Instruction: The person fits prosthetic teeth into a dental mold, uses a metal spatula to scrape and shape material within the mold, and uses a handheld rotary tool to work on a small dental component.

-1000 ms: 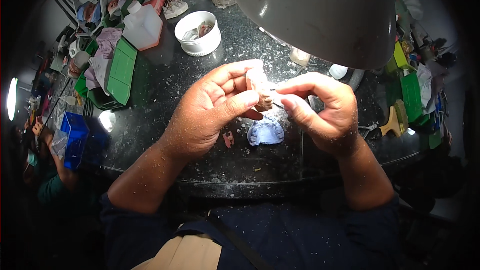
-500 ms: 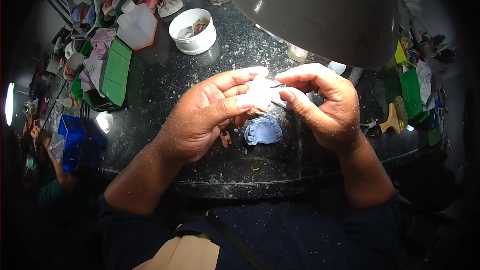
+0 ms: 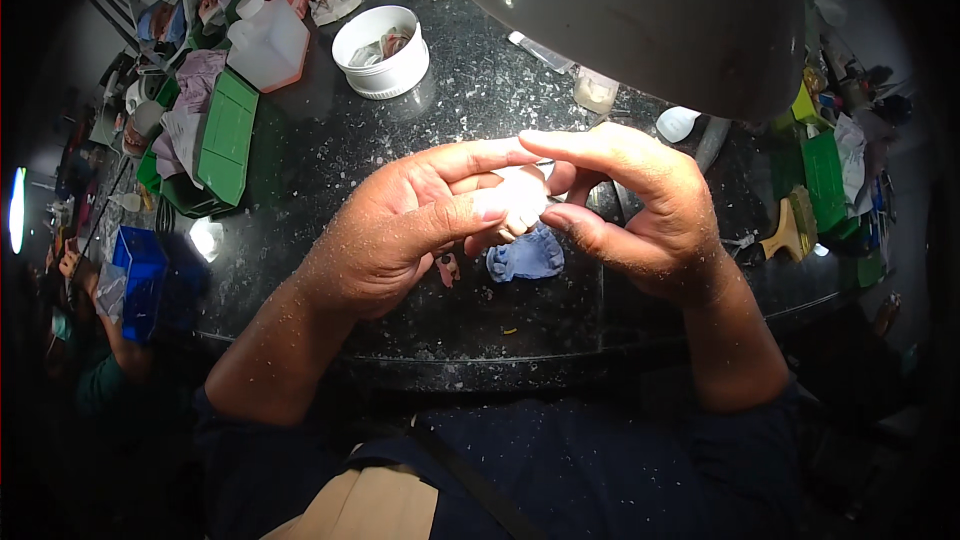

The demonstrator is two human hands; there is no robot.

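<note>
A white plaster dental cast (image 3: 522, 196), glaring under the lamp, is held up between my hands. My left hand (image 3: 385, 215) is closed on it, thumb along the near side and fingers behind. From the other side my right hand (image 3: 655, 205) pinches around it, thumb tip at its right edge; its index fingertip meets my left index fingertip above the cast. Just below lies a blue dental model (image 3: 528, 258) on the dark bench, partly covered by the cast. A small pink piece (image 3: 447, 270) sits beside my left wrist. Glare hides the cast's fine detail.
A grey lamp shade (image 3: 640, 20) hangs low over the far right. Toward the back left stand a white tub (image 3: 385, 80), a translucent bottle (image 3: 268, 48) and a green bin (image 3: 228, 140). A wooden-handled brush (image 3: 783, 238) lies right. Another person's hand (image 3: 70, 265) shows far left.
My right hand has closed in leftward onto the cast, its index fingertip now against my left one. The cast has tilted and covers more of the blue model. The view has shifted slightly.
</note>
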